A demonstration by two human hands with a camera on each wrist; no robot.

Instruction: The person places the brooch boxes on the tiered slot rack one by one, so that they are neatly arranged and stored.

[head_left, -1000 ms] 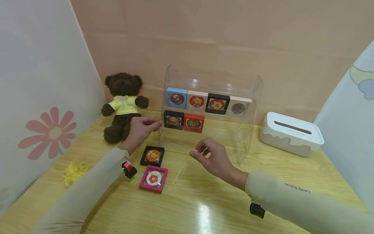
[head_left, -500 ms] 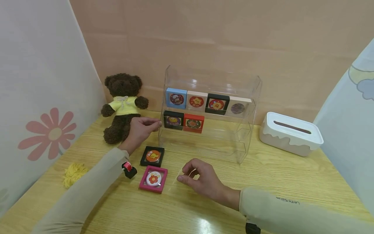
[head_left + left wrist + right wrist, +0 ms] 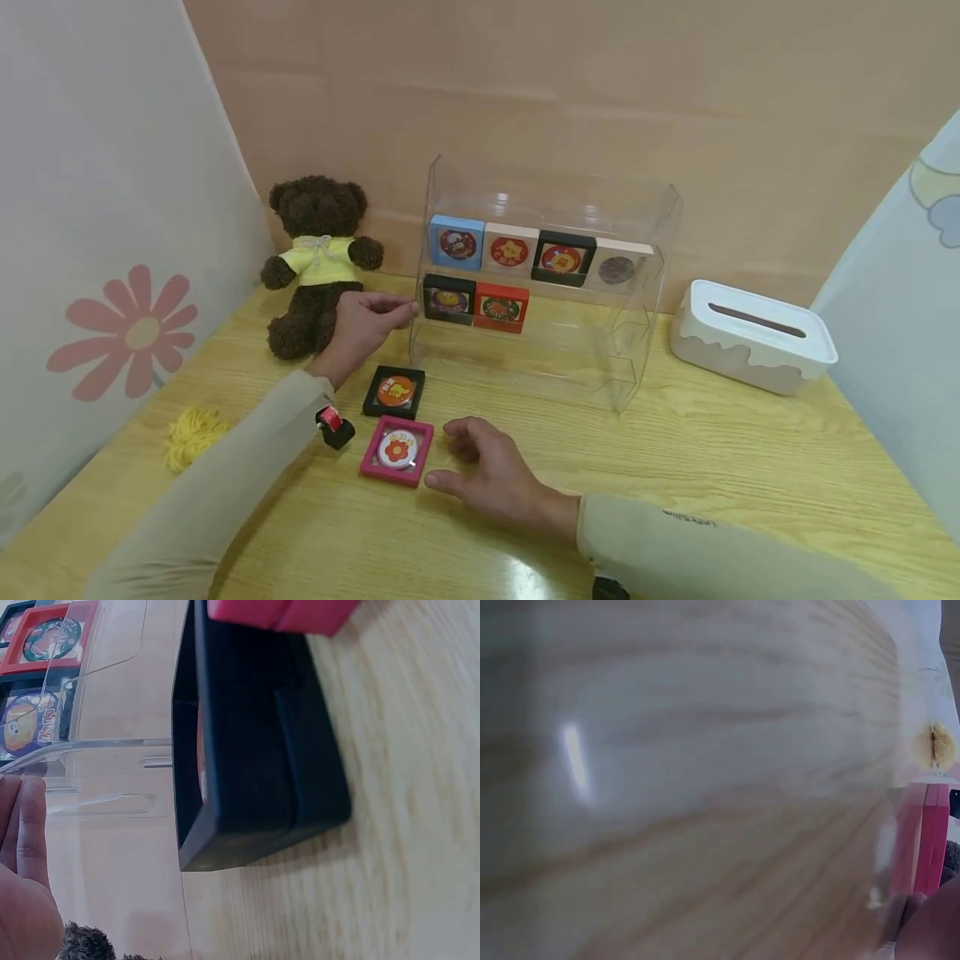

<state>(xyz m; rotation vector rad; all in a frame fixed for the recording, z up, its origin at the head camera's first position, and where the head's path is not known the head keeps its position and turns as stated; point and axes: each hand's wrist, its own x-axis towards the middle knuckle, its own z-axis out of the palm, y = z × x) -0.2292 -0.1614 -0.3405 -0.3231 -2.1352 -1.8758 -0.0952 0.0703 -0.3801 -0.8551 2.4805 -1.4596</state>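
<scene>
My left hand [image 3: 365, 323] pinches the left side edge of a clear acrylic display stand [image 3: 577, 333]; in the left wrist view its fingers [image 3: 31, 832] reach that edge. On the wooden table, a pink square frame [image 3: 364, 468] with a red-flower badge lies flat, just in front of a black frame [image 3: 371, 404] with an orange badge. Beside the pink frame's right edge, my right hand [image 3: 498, 479] has thumb and fingers spread apart, holding nothing. The right wrist view catches the pink frame [image 3: 932, 840] close to the fingertips.
Several framed badges stand in the stand's two lower tiers, among them a blue frame [image 3: 456, 221] and a red frame [image 3: 502, 292]. A brown teddy bear [image 3: 318, 267] sits at left behind yellow yarn [image 3: 193, 437]. A white tissue box [image 3: 753, 333] stands right.
My right hand has come away from the front of the stand, down and left to the pink frame, and its fingers have spread. The left hand keeps its place at the stand's edge.
</scene>
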